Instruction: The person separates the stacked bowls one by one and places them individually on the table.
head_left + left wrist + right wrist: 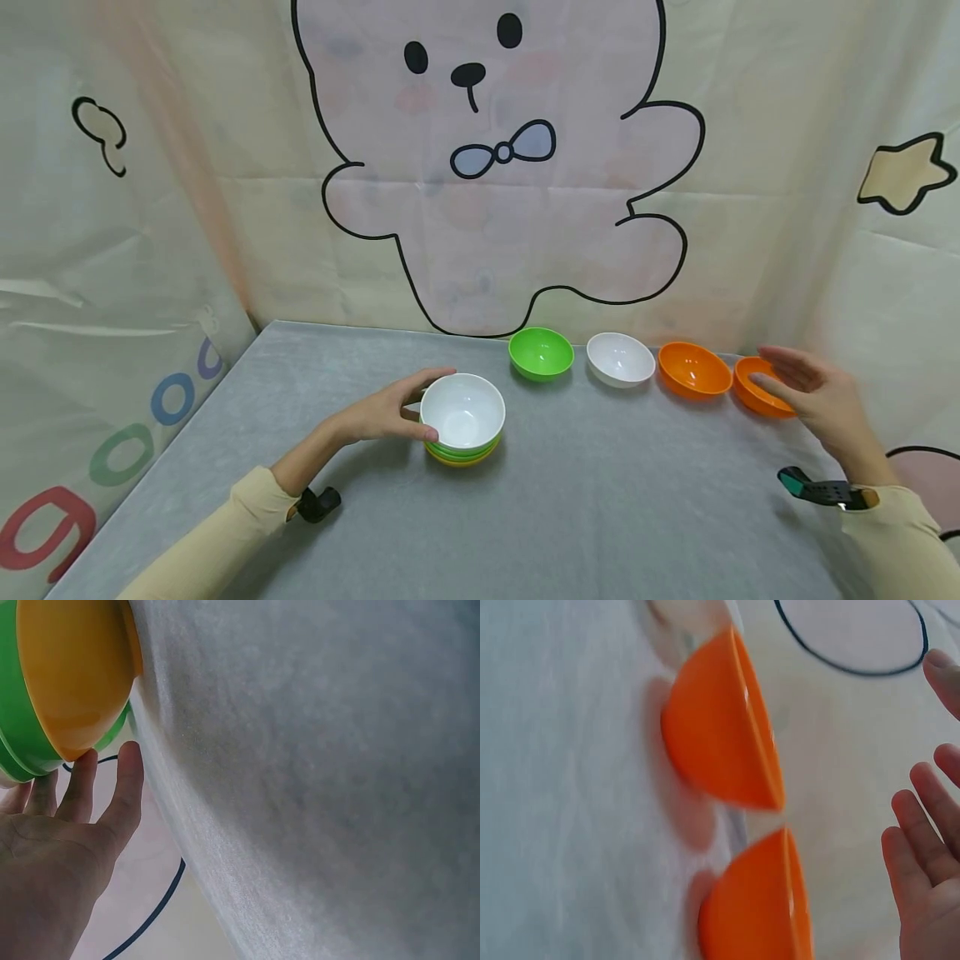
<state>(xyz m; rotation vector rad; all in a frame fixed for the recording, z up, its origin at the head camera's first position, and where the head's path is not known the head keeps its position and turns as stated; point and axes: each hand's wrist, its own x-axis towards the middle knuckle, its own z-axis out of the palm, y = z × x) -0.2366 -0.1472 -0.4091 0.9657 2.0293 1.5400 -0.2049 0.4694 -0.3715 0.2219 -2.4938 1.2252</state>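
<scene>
My left hand [397, 410] is at the left side of a stack of bowls, thumb by the front of the top white bowl [463, 410] and fingers behind it. Below the white one sit green bowls [459, 455], with an orange-yellow bowl [75, 675] at the bottom. In the left wrist view the fairly straight fingers [84, 784] meet the stack's side. Over the rightmost orange bowl [757, 388] is my right hand [817, 404], fingers extended and partly covering it. The right wrist view shows that palm [937, 915] holding nothing, apart from the orange bowls.
Along the back of the grey-covered table [585, 508] stand a green bowl [541, 354], a white bowl [620, 360] and another orange bowl [694, 371], in line with the rightmost one. A printed cloth [570, 242] hangs behind and at both sides.
</scene>
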